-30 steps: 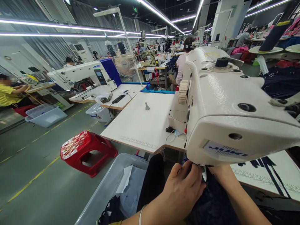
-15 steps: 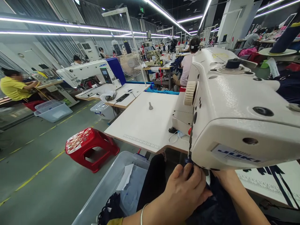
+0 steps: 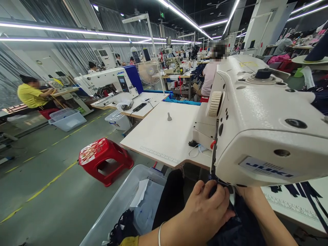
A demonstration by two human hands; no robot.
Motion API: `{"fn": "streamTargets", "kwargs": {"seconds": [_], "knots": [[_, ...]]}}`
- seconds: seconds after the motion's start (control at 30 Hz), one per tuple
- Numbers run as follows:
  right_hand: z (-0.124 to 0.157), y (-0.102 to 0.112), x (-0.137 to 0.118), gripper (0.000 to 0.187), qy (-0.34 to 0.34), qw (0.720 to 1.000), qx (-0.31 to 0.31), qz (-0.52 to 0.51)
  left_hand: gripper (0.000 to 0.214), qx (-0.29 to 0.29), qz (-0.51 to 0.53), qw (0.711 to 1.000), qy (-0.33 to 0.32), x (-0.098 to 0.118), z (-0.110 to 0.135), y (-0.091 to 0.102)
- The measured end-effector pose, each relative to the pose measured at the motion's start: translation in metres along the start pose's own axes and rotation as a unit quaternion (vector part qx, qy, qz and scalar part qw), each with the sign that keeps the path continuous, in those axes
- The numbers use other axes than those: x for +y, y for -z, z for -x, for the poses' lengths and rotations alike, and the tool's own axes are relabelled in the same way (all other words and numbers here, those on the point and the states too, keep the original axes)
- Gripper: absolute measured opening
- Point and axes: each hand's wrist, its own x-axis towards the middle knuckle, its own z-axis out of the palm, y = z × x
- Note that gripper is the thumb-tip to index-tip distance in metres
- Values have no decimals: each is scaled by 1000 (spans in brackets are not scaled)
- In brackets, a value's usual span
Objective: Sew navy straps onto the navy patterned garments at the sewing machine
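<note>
A white sewing machine [image 3: 266, 136] with a JUKI label fills the right side of the view. My left hand [image 3: 208, 206], with a bangle at the wrist, is closed on dark navy fabric [image 3: 238, 223] just under the machine's head. Its fingers are bent and pinch the cloth close to the needle area, which the head hides. Behind the head, my right hand [image 3: 247, 193] shows only near the wrist; its fingers are out of sight. The navy fabric hangs down between my two forearms.
A white worktable [image 3: 159, 130] with a printed ruler extends left of the machine. Below stands a clear plastic bin [image 3: 120, 205] with dark straps. A red stool [image 3: 105, 160] is on the floor. Navy strips [image 3: 304, 191] lie at right. Several people sit at machines farther off.
The whole view has shifted slightly, so the surroundings appear farther right. My left hand stays closed on the navy fabric beneath the machine head, with little movement relative to the machine.
</note>
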Motion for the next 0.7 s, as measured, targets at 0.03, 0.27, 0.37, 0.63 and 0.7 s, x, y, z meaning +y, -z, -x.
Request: {"fn": "streamTargets", "kwargs": {"seconds": [0.03, 0.27, 0.37, 0.63, 0.7], "knots": [[0, 1, 0, 22, 0, 1000, 3, 0, 43, 3, -1, 1000, -2, 1, 0, -1], [6, 0, 7, 29, -3, 1000, 23, 9, 40, 3, -6, 1000, -11, 4, 5, -5], [13, -1, 11, 31, -10, 999, 26, 20, 39, 10, -3, 1000, -1, 6, 6, -8], [11, -3, 13, 29, -3, 999, 22, 40, 40, 6, 33, 999, 11, 5, -1, -6], [9, -4, 12, 30, 3, 999, 18, 43, 40, 5, 38, 999, 10, 5, -2, -5]]}}
